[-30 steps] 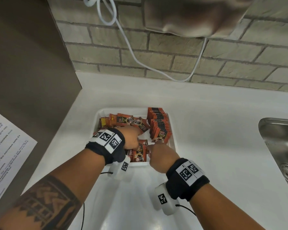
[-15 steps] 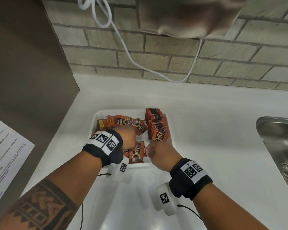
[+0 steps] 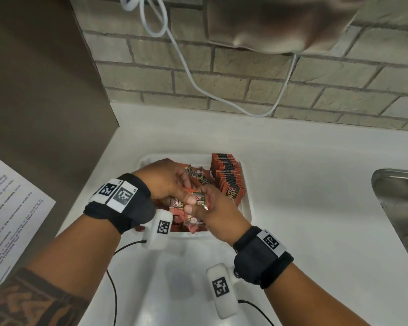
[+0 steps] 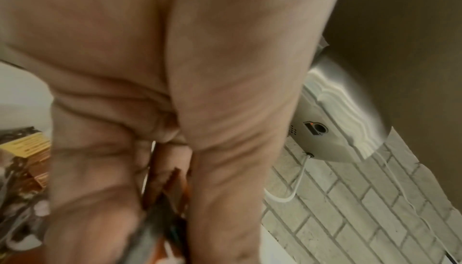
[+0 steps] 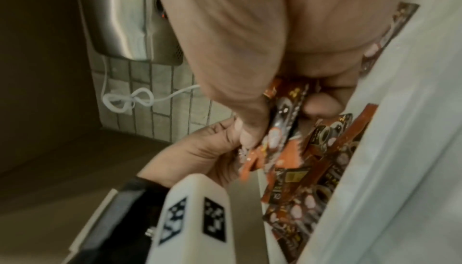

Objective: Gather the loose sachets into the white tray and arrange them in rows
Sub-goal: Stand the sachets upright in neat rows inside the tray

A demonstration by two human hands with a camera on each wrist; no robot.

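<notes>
Left grip: the left hand (image 3: 165,180) pinches a small bunch of sachets (image 3: 198,199) above the tray's middle.
Right grip: the right hand (image 3: 216,211) grasps the same bunch from the near side, thumb on its front.
Tray: the white tray (image 3: 247,208) sits on the white surface (image 3: 304,184).
Row: a row of upright sachets (image 3: 227,177) fills the tray's right side.
Loose sachets (image 3: 194,225): jumbled in the tray's left and near part.
Sink (image 3: 400,208): at the right edge.
</notes>
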